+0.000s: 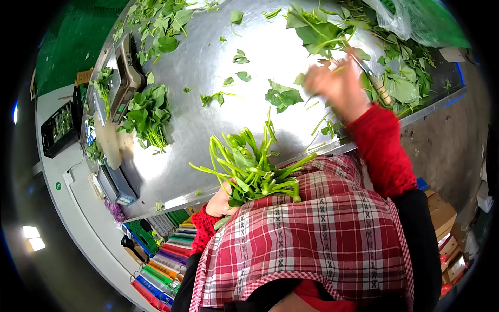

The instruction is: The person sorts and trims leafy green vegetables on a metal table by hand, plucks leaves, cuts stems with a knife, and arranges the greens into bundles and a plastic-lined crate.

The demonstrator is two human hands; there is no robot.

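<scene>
My left hand (221, 202) is closed around a thick bunch of green stems (254, 166) against the plaid apron (317, 223), its fingers partly hidden by leaves. My right hand (335, 86) is blurred by motion above the metal table (202, 78). Leafy greens (317, 32) are just beyond its fingers; whether it grips them is unclear. Beside it lies a knife with a wooden handle (382, 89), its blade pointing toward the fingers. A loose leaf (282, 95) lies left of the right hand.
A scale (127, 78) stands at the left, with a leafy bundle (148, 114) beside it. More greens (161, 26) lie at the upper left. At the upper right are a leaf pile (403, 83) and a clear plastic bag (405, 21). A second device (117, 184) sits at the lower left.
</scene>
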